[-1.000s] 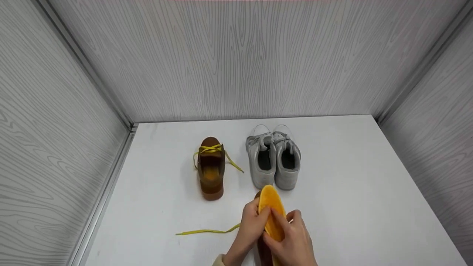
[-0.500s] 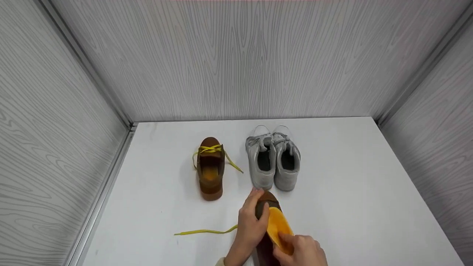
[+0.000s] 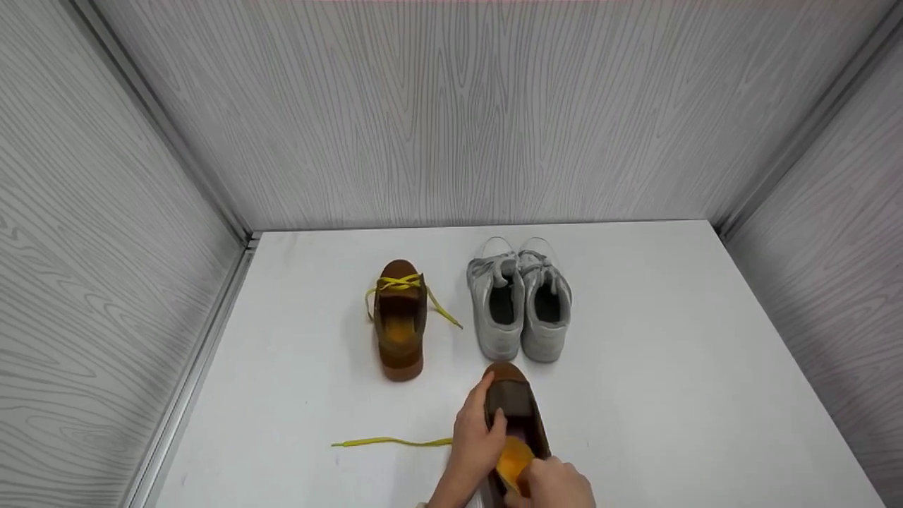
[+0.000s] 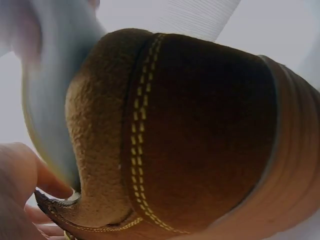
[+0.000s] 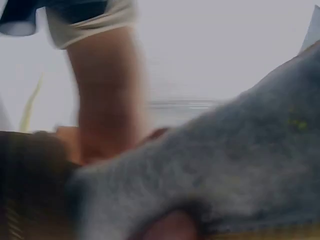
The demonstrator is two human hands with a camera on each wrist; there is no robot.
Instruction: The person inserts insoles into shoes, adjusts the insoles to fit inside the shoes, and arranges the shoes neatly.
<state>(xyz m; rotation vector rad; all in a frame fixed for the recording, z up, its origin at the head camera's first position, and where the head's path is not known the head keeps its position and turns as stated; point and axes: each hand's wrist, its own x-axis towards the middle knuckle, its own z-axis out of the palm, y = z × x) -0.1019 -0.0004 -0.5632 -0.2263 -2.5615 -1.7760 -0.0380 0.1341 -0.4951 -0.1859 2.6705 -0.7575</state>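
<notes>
A brown leather shoe [image 3: 509,398] stands toe-forward at the front of the table. My left hand [image 3: 474,434] grips its left side, thumb at the opening and fingers along the outer wall. In my right hand [image 3: 561,487] I pinch a yellow insole [image 3: 513,457], whose front end sits in the shoe's opening. The left wrist view shows the shoe's stitched heel [image 4: 200,120] close up, with the insole's grey underside [image 4: 55,95] tilted up out of it. That underside looks blurred in the right wrist view. A yellow shoelace [image 3: 388,442] runs leftward from behind my left hand.
A matching brown shoe [image 3: 402,363] with yellow laces threaded stands farther back on the left. Two grey-white sneakers, left [image 3: 499,339] and right [image 3: 544,342], stand side by side just beyond the shoe's toe. Grey wood-grain panels [image 3: 451,113] enclose the white table [image 3: 677,367].
The insole has gone from above the shoe, held by both hands, down and back into its opening. My left hand let go of the insole and moved to the shoe's side.
</notes>
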